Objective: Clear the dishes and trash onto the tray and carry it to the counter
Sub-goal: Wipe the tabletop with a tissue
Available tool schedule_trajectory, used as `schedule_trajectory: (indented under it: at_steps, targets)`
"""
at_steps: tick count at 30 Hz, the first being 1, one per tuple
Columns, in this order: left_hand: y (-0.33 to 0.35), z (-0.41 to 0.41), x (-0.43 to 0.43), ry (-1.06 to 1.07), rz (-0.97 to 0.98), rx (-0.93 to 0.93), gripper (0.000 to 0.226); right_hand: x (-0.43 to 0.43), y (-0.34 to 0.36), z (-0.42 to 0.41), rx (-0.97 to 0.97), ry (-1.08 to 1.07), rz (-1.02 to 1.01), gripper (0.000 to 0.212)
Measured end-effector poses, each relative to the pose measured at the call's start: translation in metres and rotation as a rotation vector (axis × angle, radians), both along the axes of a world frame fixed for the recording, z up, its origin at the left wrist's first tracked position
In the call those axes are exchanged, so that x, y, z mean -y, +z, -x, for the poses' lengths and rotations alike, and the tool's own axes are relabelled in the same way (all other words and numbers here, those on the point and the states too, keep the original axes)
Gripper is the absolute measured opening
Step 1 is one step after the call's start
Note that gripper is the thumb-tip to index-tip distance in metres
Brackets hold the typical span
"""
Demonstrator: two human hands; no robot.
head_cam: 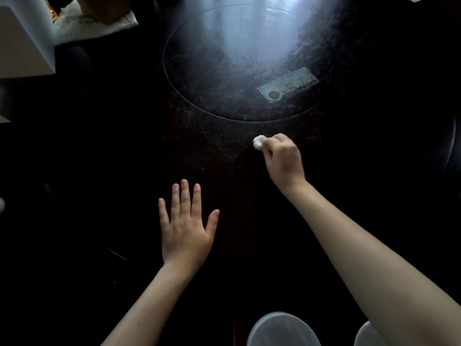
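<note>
My right hand [283, 159] reaches out over the dark table [124, 146] and pinches a small crumpled white tissue [258, 143] between its fingertips, just below the round inset in the tabletop. My left hand [185, 224] lies flat on the table nearer to me, fingers spread, holding nothing. At the bottom edge stands a clear plastic cup [283, 330], and a second pale round dish [366, 335] shows partly under my right forearm. No tray can be made out in the dark.
A round inset panel [224, 58] fills the table's middle, with a rectangular laminated card [288, 84] on it. At the top left stands a white box or ledge [25, 46] beside a white bag [94, 21] with something inside.
</note>
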State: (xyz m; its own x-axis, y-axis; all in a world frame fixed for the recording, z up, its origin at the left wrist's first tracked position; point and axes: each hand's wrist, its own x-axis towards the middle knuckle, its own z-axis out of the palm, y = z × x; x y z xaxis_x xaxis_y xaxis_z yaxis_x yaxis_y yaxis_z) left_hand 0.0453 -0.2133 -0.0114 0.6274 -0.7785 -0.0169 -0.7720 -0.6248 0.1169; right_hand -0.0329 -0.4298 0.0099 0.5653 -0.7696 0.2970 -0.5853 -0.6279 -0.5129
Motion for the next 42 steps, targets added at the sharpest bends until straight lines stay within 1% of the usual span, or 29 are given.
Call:
schedule_trajectory:
  at_steps: [2,4,5,6,8,10,11,12,14,16,18,20,22,24,26,28,29,30,32,35,37,38,39,40,42]
  targets:
    - [0.000,0.000,0.000,-0.002,-0.008,-0.004,0.075,-0.026,0.002,-0.003,0.000,0.146,-0.019,0.011]
    - [0.000,-0.001,0.001,0.000,-0.018,-0.007,0.076,-0.058,0.000,-0.003,-0.002,0.344,-0.004,0.010]
    - [0.000,-0.001,0.001,0.002,-0.020,-0.012,0.076,-0.071,-0.002,-0.002,-0.021,0.423,0.011,0.013]
    - [0.000,-0.001,0.001,0.002,-0.019,-0.018,0.076,-0.078,-0.004,0.000,-0.053,0.478,0.032,0.017]
    - [0.000,-0.001,0.002,-0.002,-0.018,-0.020,0.076,-0.073,-0.006,0.004,-0.101,0.515,0.125,0.021]
    - [0.000,-0.001,0.001,-0.005,-0.013,-0.019,0.076,-0.050,-0.009,0.004,-0.112,0.470,0.217,0.022]
    - [0.001,-0.001,0.000,-0.004,-0.004,-0.024,0.076,-0.034,-0.011,0.003,-0.105,0.402,0.245,0.020]
    - [0.001,-0.001,-0.001,-0.004,0.006,-0.030,0.076,-0.015,-0.013,0.004,-0.108,0.308,0.267,0.018]
    - [0.000,-0.001,-0.002,-0.003,0.020,-0.034,0.075,0.023,-0.014,0.008,-0.133,0.047,0.272,0.017]
    - [0.000,0.000,-0.002,-0.004,0.020,-0.029,0.073,0.046,-0.011,0.016,-0.137,-0.151,0.147,0.018]
    - [0.001,0.000,-0.002,-0.005,0.014,-0.025,0.073,0.047,-0.009,0.012,-0.119,-0.222,0.062,0.021]
    - [0.000,0.000,-0.002,-0.006,0.008,-0.027,0.073,0.034,-0.008,-0.001,-0.074,-0.217,0.039,0.022]
    - [0.001,0.000,-0.002,-0.007,0.009,-0.039,0.074,0.013,-0.009,-0.018,-0.010,-0.142,0.023,0.023]
    - [0.001,-0.001,-0.001,-0.003,0.013,-0.054,0.076,-0.019,-0.013,-0.035,0.019,0.025,0.023,0.026]
    - [0.003,-0.002,-0.001,0.010,0.044,-0.084,0.080,-0.060,-0.012,-0.046,0.023,0.250,0.026,0.029]
    - [0.005,-0.004,-0.002,0.016,0.112,-0.157,0.086,-0.085,-0.011,-0.049,0.009,0.448,0.069,0.027]
    - [0.008,-0.005,-0.003,0.015,0.143,-0.208,0.088,-0.085,-0.010,-0.048,-0.010,0.493,0.084,0.024]
    - [0.010,-0.007,-0.005,0.009,0.158,-0.249,0.088,-0.077,-0.010,-0.047,-0.021,0.487,0.088,0.020]
    - [0.014,-0.010,-0.014,0.002,0.145,-0.225,0.086,-0.050,-0.011,-0.039,0.005,0.361,0.107,0.022]
    - [0.016,-0.013,-0.035,0.043,0.046,-0.179,0.085,0.006,-0.011,-0.010,0.028,0.004,0.107,0.028]
    - [0.015,-0.013,-0.047,0.055,0.003,-0.170,0.087,0.031,-0.008,0.007,0.004,-0.232,0.049,0.026]
    - [0.013,-0.012,-0.050,0.051,-0.008,-0.152,0.088,0.034,-0.008,0.008,-0.009,-0.301,0.025,0.024]
    - [0.011,-0.012,-0.051,0.045,-0.014,-0.128,0.087,0.030,-0.008,0.003,-0.019,-0.312,0.024,0.023]
    - [0.008,-0.012,-0.052,0.040,-0.019,-0.105,0.086,0.019,-0.008,-0.005,-0.022,-0.249,0.044,0.023]
    - [0.005,-0.012,-0.051,0.041,-0.031,-0.066,0.084,-0.020,-0.010,-0.025,-0.005,0.032,0.073,0.026]
